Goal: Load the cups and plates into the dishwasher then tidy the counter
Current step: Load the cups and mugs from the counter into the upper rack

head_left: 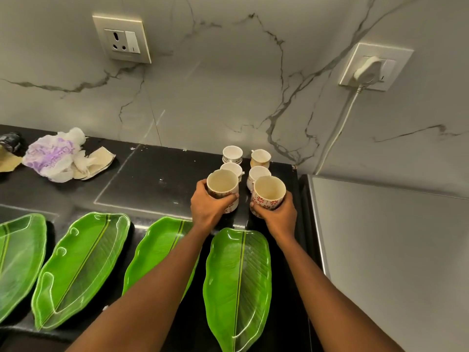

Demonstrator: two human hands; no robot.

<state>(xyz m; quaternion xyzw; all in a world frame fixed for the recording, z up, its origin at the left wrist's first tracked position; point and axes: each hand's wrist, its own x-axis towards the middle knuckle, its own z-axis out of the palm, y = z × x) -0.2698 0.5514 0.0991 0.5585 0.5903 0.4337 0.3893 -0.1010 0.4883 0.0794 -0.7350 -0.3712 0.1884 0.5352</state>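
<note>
You're right at the start: nothing looks loaded yet, and no dishwasher is in view. Your left hand (208, 207) wraps one cup (222, 185) and your right hand (278, 214) wraps a second cup (269, 191), both at the far right of the surface (152, 179). Four more cups (232, 153) stand just behind, so six in all. Four green leaf plates (238, 283) line the near edge. A crumpled bag (54, 154) and papers (101, 158) wait far left.

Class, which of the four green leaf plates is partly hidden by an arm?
The third plate from the left: the left forearm crosses it. No arm crosses the others.
</note>
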